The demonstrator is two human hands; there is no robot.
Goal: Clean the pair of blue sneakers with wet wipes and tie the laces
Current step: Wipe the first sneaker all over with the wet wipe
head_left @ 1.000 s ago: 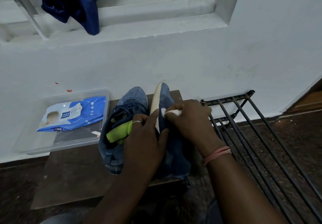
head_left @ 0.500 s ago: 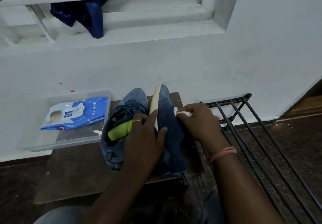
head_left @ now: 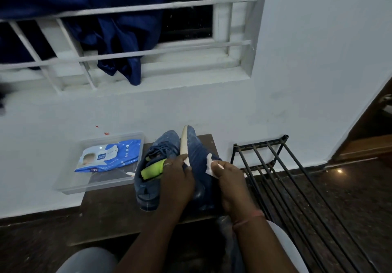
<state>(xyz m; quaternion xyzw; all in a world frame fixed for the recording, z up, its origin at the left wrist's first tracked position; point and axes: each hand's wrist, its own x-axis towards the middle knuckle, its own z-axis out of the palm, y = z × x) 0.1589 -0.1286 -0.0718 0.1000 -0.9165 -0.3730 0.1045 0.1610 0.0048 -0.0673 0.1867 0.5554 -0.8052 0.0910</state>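
Centre frame, on bench (head_left: 106, 213): right sneaker (head_left: 199, 162) tipped on edge, sole leftward. Left hand (head_left: 176, 179) grips it at the sole; right hand (head_left: 229, 177) pinches wipe (head_left: 210, 164) against upper. Upper likely soft; sole the firmer hold. Left sneaker (head_left: 152, 166) touching alongside.

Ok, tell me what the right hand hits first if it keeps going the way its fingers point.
Probably the tilted blue sneaker: the right hand holds a white wipe against its side, fingers pointing left into it. Depth is hard to judge.

Matt blue cloth sneakers (head_left: 197, 158), glossy plastic wipes pack (head_left: 110, 156), clear plastic tray (head_left: 70, 189), black metal rack (head_left: 275, 166).
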